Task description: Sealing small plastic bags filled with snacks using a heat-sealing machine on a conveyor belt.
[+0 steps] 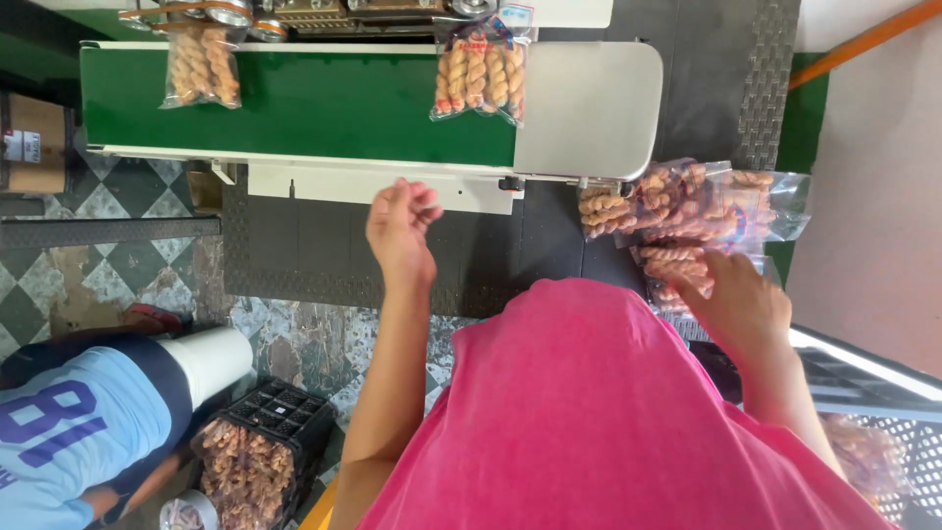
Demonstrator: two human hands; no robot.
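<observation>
Green conveyor belt (294,103) carrying two snack bags (481,74), crate (260,442) below, right hand (741,299) resting with loose fingers on bag pile (687,211), twists lying crosswise, left hand (400,231) loosely curled, empty.

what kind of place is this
Probably a small snack-packing workshop. Clear bags of twisted fried snacks ride a green conveyor belt, more filled bags pile by the right hand, and a black crate holds loose snacks.
</observation>
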